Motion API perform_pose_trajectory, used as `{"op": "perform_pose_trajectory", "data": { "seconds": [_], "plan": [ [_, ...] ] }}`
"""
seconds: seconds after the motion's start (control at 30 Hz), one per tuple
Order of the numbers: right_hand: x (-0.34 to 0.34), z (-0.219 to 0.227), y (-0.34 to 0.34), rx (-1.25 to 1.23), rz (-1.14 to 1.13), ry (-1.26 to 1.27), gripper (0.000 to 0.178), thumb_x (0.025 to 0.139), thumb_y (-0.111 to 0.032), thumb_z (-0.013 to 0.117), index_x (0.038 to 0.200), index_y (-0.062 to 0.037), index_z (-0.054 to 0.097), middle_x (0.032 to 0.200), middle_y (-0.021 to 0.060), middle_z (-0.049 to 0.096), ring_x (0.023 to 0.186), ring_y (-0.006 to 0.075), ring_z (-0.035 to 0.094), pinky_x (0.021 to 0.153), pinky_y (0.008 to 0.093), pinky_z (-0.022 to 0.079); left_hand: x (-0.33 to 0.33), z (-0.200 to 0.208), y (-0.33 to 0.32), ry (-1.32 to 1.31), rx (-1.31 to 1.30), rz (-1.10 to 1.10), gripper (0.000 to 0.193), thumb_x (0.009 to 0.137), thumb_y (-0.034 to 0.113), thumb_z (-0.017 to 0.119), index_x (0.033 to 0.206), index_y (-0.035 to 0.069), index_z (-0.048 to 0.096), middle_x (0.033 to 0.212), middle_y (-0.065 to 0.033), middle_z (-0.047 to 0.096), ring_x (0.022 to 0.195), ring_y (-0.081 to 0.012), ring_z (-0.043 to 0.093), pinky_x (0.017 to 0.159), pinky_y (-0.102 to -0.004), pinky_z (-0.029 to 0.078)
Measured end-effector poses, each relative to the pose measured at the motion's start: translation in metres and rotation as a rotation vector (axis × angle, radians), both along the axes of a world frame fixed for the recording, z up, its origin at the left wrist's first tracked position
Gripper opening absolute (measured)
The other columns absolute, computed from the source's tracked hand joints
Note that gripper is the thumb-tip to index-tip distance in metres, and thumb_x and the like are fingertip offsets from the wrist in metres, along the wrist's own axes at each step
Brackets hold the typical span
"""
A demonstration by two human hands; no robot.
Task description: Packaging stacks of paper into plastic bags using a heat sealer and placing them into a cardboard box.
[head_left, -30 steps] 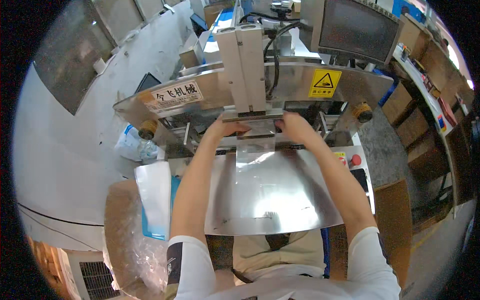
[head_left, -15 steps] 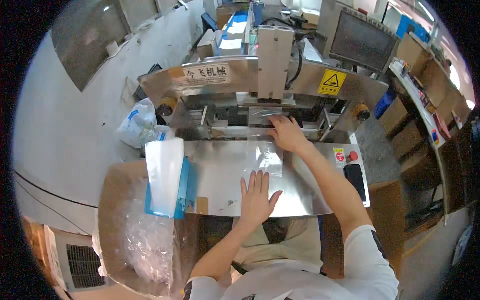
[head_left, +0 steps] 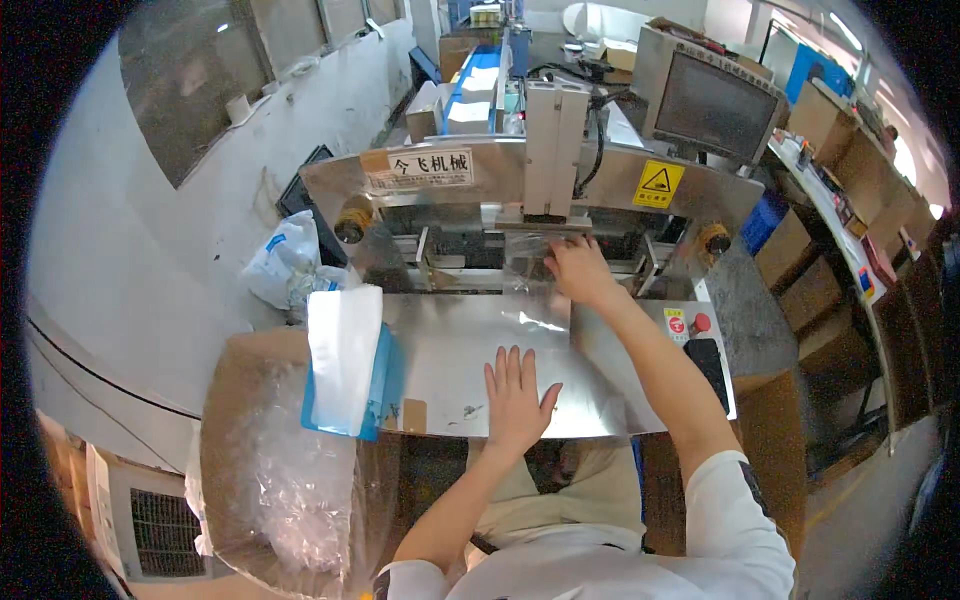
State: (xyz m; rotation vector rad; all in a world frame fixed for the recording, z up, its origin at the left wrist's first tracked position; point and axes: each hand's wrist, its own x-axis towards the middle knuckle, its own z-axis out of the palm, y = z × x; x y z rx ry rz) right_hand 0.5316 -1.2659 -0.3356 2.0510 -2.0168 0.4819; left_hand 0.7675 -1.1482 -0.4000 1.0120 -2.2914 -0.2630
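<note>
A clear plastic bag (head_left: 535,303) lies on the steel worktop (head_left: 445,345), its far end reaching into the slot of a machine (head_left: 556,150). My right hand (head_left: 582,272) rests on the bag's far part at the slot, fingers stretched forward and thumb toward the left. Nearer to me, my left hand (head_left: 517,405) is flat on the worktop with its fingers spread, just short of the bag's near edge. Glare and transparency make the bag's outline hard to follow.
Left of the worktop, a blue holder (head_left: 387,375) carries a stack of white sheets (head_left: 343,350). A carton (head_left: 262,345) of crumpled clear film stands below it. At the right are a red button (head_left: 701,322) and a black phone (head_left: 707,370). A monitor (head_left: 715,105) stands behind.
The bag has slid away from me, deeper into the slot, and its near end has left my left fingertips. Both hands keep nearly the same places; the view has shifted slightly.
</note>
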Motion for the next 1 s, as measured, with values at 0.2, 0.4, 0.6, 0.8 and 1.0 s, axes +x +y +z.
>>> {"op": "perform_pose_trajectory", "data": {
  "seconds": [0.2, 0.4, 0.6, 0.8, 1.0],
  "plan": [
    [0.002, 0.012, -0.004, 0.065, -0.058, 0.032, 0.036, 0.093, -0.024, 0.059, 0.123, -0.0023, 0.058, 0.111, 0.0205, 0.068, 0.115, 0.0392, 0.059, 0.103, 0.0560, 0.039, 0.000, -0.005, -0.001, 0.006, 0.028, 0.021, 0.070, 0.093, 0.039, 0.065, 0.141, -0.005, 0.040, 0.142, -0.0287, 0.041, 0.138, -0.0493, 0.031, 0.112, -0.0642, 0.024],
    [-0.008, 0.005, -0.012, 0.033, -0.030, 0.081, 0.035, 0.094, -0.027, 0.058, 0.120, -0.0026, 0.060, 0.111, 0.0199, 0.068, 0.114, 0.0382, 0.060, 0.103, 0.0549, 0.039, 0.002, 0.004, -0.003, 0.119, 0.102, 0.080, 0.076, 0.092, 0.039, 0.066, 0.143, -0.008, 0.035, 0.147, -0.0318, 0.036, 0.140, -0.0514, 0.027, 0.114, -0.0633, 0.020],
    [-0.006, 0.008, -0.012, 0.074, -0.062, 0.018, 0.038, 0.096, -0.030, 0.055, 0.121, -0.0016, 0.060, 0.120, 0.0215, 0.065, 0.119, 0.0390, 0.057, 0.108, 0.0552, 0.036, 0.006, -0.001, -0.005, 0.252, 0.105, 0.142, 0.084, 0.091, 0.041, 0.066, 0.145, -0.011, 0.029, 0.150, -0.0328, 0.032, 0.143, -0.0511, 0.024, 0.116, -0.0622, 0.016],
    [0.002, 0.016, 0.045, -0.035, -0.006, -0.199, 0.047, 0.100, -0.025, 0.049, 0.139, -0.0001, 0.048, 0.130, 0.0236, 0.061, 0.127, 0.0426, 0.052, 0.112, 0.0559, 0.032, 0.007, 0.000, -0.004, 0.282, 0.119, 0.116, 0.085, 0.092, 0.042, 0.064, 0.147, -0.011, 0.026, 0.151, -0.0325, 0.031, 0.143, -0.0508, 0.023, 0.117, -0.0618, 0.016],
    [0.027, 0.010, 0.167, -0.070, 0.015, -0.673, 0.052, 0.098, -0.013, 0.055, 0.146, -0.0016, 0.040, 0.135, 0.0226, 0.059, 0.126, 0.0405, 0.054, 0.108, 0.0437, 0.041, 0.008, -0.005, -0.004, 0.245, 0.130, 0.097, 0.084, 0.093, 0.041, 0.064, 0.147, -0.010, 0.027, 0.151, -0.0323, 0.032, 0.143, -0.0509, 0.024, 0.117, -0.0610, 0.017]
  ]
}}
